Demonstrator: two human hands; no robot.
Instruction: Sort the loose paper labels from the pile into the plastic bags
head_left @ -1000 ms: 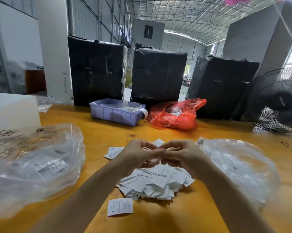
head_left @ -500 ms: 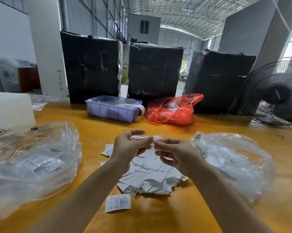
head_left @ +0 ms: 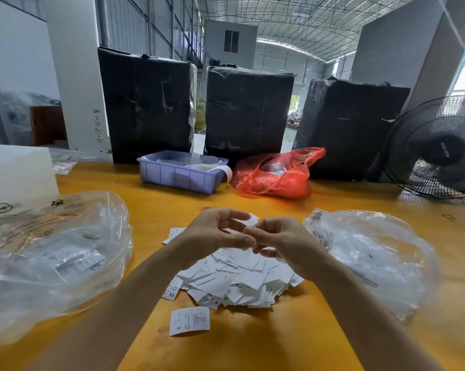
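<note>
Labels on orange table; warehouse

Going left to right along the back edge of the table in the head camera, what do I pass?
White block → purple plastic bin → red plastic bag → black fan.

A heap of white paper labels lies between two crumpled clear plastic bags.

Two clear bags, three black bundles, one fan, one tray.
</note>
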